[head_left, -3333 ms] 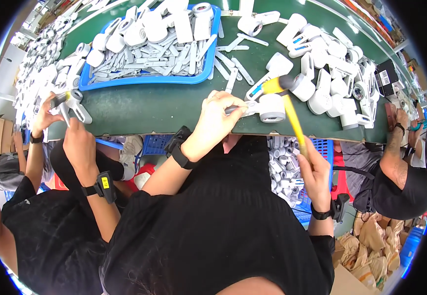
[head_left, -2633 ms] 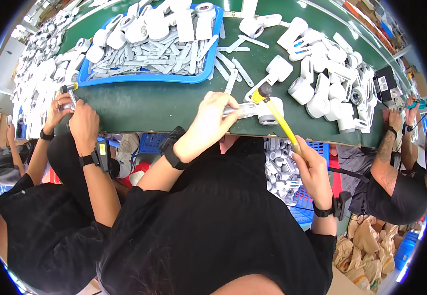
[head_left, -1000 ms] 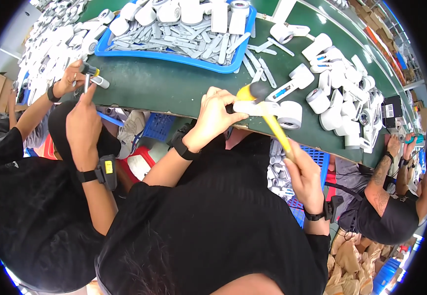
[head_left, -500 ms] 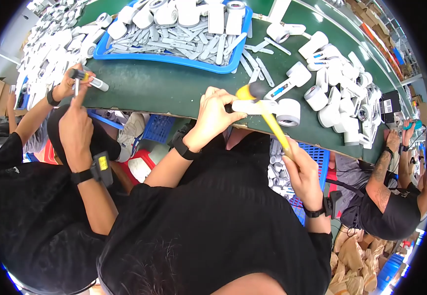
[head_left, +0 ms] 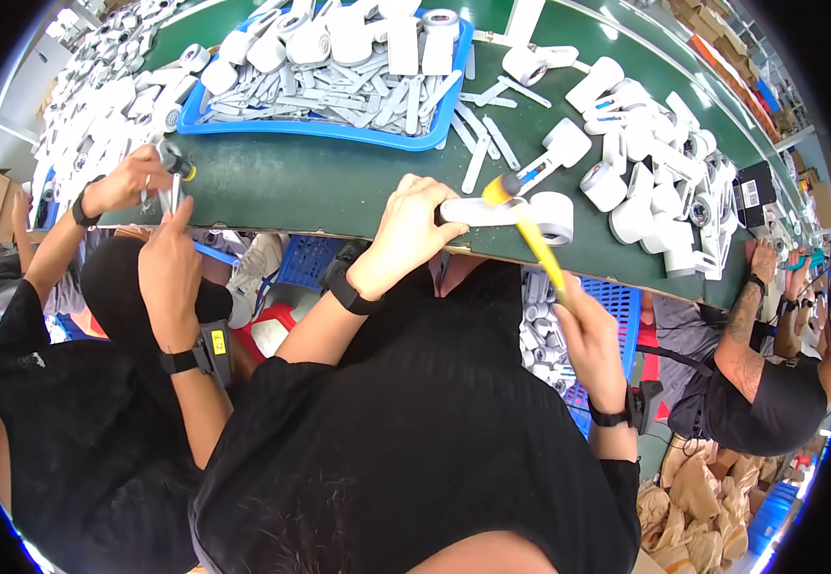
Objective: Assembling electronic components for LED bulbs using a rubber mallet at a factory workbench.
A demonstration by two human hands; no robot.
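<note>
My left hand [head_left: 410, 226] is closed around the dark-ended grip of a white handheld device with a round grey-rimmed head [head_left: 551, 218], which lies along the near edge of the green table. In my right hand [head_left: 590, 335] is the yellow handle of a small mallet [head_left: 542, 251]. Its yellow head is over the device's handle, close to the round head; whether they touch I cannot tell. Beyond it lie loose grey strips [head_left: 502, 143] and another white device [head_left: 565, 145] with a blue mark inside its open handle.
A blue tray [head_left: 339, 139] of grey strips and white devices stands further back. White devices are heaped at right [head_left: 659, 182] and far left [head_left: 100, 105]. To the left, a co-worker's hands [head_left: 162, 220] hold a hammer and a part. Below the edge is a blue crate [head_left: 616, 304].
The mallet's head has come down and slightly right, nearer the device's handle. My left hand keeps its grip. The co-worker's hands on the left have shifted, and the whole view has moved slightly.
</note>
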